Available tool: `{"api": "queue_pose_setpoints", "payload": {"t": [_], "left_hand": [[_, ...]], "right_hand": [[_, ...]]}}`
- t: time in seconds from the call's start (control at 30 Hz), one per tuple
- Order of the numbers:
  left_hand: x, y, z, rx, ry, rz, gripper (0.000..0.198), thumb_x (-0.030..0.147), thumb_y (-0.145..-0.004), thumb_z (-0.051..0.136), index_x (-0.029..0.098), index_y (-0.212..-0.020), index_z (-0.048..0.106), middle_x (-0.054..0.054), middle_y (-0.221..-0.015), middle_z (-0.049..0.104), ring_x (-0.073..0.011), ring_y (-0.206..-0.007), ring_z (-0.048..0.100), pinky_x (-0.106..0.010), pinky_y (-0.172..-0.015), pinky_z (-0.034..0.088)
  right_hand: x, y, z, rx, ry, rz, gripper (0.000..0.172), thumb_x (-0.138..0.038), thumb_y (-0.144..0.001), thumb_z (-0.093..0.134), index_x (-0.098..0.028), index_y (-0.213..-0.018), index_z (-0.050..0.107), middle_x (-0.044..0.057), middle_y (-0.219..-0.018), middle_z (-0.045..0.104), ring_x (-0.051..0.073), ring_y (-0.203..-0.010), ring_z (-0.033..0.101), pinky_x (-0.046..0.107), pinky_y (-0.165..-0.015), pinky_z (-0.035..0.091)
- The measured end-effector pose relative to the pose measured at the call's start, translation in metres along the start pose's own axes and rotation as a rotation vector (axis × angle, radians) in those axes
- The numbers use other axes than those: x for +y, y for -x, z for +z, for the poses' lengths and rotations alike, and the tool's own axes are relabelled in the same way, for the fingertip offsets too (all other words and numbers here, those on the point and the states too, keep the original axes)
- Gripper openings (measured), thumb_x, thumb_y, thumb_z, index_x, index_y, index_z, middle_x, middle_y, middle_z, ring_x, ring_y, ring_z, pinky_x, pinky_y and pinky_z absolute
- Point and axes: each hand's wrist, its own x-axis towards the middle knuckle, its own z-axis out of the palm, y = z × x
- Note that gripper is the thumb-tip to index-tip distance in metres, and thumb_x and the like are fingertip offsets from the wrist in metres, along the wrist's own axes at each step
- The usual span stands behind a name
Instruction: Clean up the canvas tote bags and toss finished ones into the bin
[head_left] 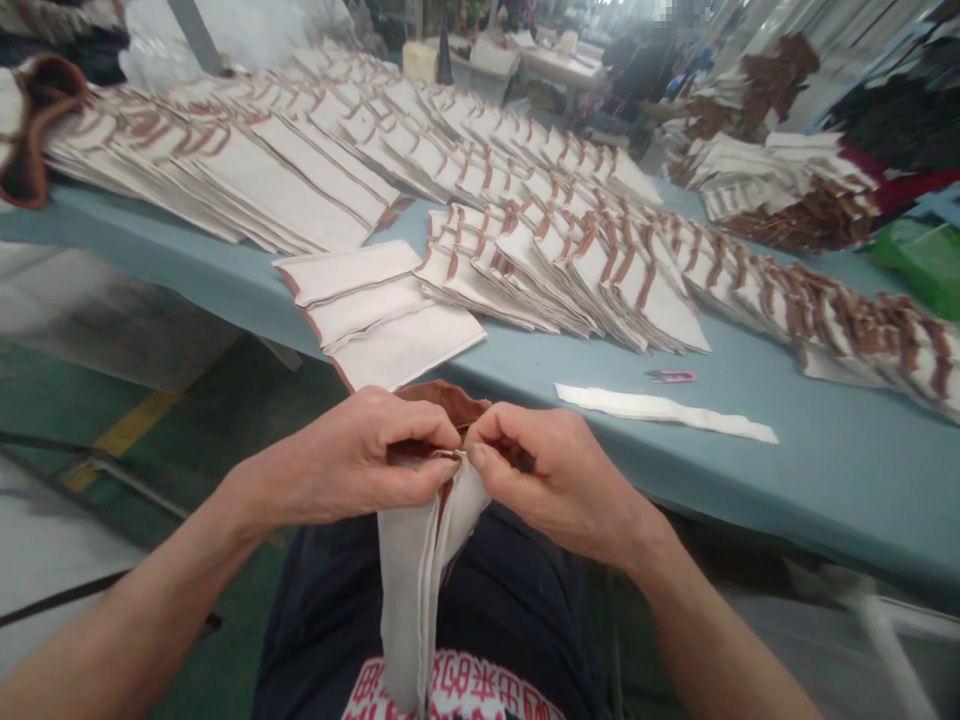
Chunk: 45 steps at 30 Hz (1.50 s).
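Between both hands hangs a white fabric piece with brown lining, its upper seam edge pinched just in front of the table. My left hand grips the edge between thumb and forefinger. Close beside it, my right hand pinches the same edge, its fingertips nearly touching those of the left. Brown material shows behind the fingers and inside the fold. The lower part of the fabric drops over a dark apron with red and white lettering.
A blue-covered table carries overlapping rows of white pieces with brown trim. One flat white piece lies near the front edge. To the right are pink-handled thread snips and a white strip. Brown and white fabric stacks stand farther back.
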Motion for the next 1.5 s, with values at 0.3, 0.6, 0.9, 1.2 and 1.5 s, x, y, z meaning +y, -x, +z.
{"api": "queue_pose_setpoints", "payload": {"t": [0.3, 0.6, 0.9, 1.2, 1.5], "left_hand": [[0.009, -0.002, 0.004, 0.156, -0.217, -0.002, 0.016, 0.009, -0.076, 0.051, 0.017, -0.064, 0.046, 0.01, -0.057, 0.036, -0.0047, -0.051, 0.033, -0.018, -0.048, 0.023], [0.005, 0.002, 0.004, 0.129, -0.06, -0.019, 0.018, 0.011, -0.092, 0.056, 0.015, -0.075, 0.06, 0.008, -0.065, 0.056, -0.0042, -0.055, 0.048, -0.014, -0.052, 0.034], [0.001, 0.006, -0.008, 0.022, -0.063, 0.024, 0.013, 0.017, -0.099, 0.06, 0.017, -0.087, 0.066, 0.007, -0.071, 0.064, -0.0063, -0.059, 0.053, -0.015, -0.056, 0.039], [0.013, 0.003, -0.028, -0.083, -0.179, 0.044, 0.013, 0.011, -0.094, 0.058, 0.018, -0.091, 0.068, 0.006, -0.075, 0.068, -0.0075, -0.064, 0.06, -0.018, -0.06, 0.04], [0.018, 0.005, -0.02, 0.067, -0.628, 0.306, 0.025, 0.01, -0.099, 0.044, 0.018, -0.079, 0.057, 0.003, -0.067, 0.056, -0.0126, -0.055, 0.05, -0.028, -0.054, 0.037]], "right_hand": [[-0.006, -0.013, -0.006, -0.07, -0.001, 0.063, 0.009, -0.019, -0.09, 0.058, -0.018, -0.082, 0.061, -0.005, -0.068, 0.059, 0.01, -0.059, 0.048, 0.024, -0.061, 0.032], [-0.001, -0.012, 0.011, -0.143, 0.004, 0.177, 0.016, -0.022, -0.084, 0.061, -0.019, -0.07, 0.053, -0.004, -0.067, 0.053, 0.012, -0.064, 0.046, 0.027, -0.062, 0.026], [-0.008, -0.01, 0.01, -0.151, -0.074, 0.233, 0.021, -0.018, -0.083, 0.06, -0.02, -0.066, 0.048, -0.006, -0.062, 0.045, 0.01, -0.06, 0.041, 0.026, -0.058, 0.025], [-0.02, -0.02, 0.002, -0.19, 0.014, 0.248, 0.023, -0.019, -0.083, 0.06, -0.019, -0.065, 0.047, -0.006, -0.063, 0.044, 0.009, -0.06, 0.037, 0.027, -0.057, 0.022], [-0.022, -0.027, -0.013, -0.219, -0.145, 0.308, 0.008, -0.02, -0.079, 0.057, -0.018, -0.071, 0.06, -0.007, -0.064, 0.048, 0.008, -0.059, 0.041, 0.021, -0.052, 0.028]]}}
